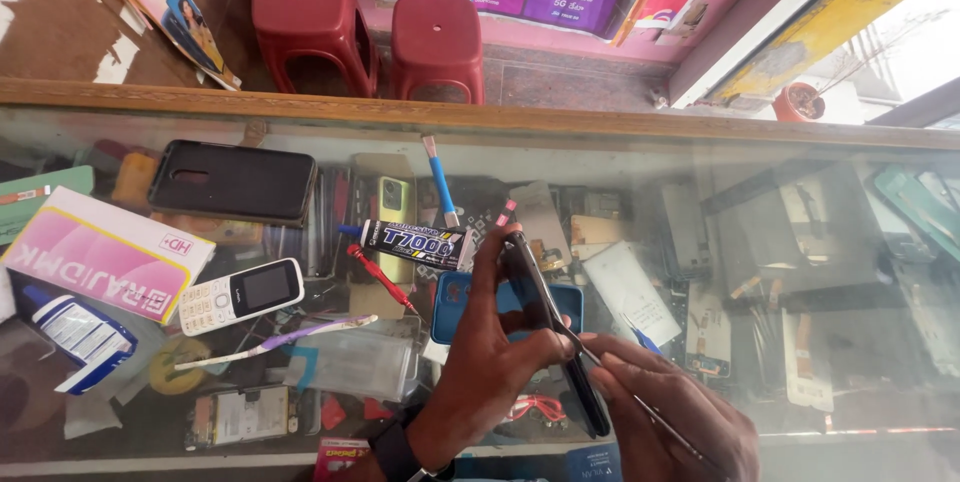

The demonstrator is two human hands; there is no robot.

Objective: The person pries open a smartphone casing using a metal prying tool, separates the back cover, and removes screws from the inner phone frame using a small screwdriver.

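L to R on the glass surface: pink box, small blue-white bottle, white keypad phone, black phone case behind it, purple toothbrush, red screwdriver, black glue tube, blue-handled brush. Two red stools beyond the counter.

Left hand is closed around a dark smartphone, held edge-on just above the surface, thumb and fingers pinching its sides. Right hand is closed on a thin metal tool, tip at the phone's edge seam.

Step in hand, prob.: working the seam w/ the tool. Next move calls for a steady left grip and light, shallow pressure along the edge, so the tip doesn't slip or dig in.
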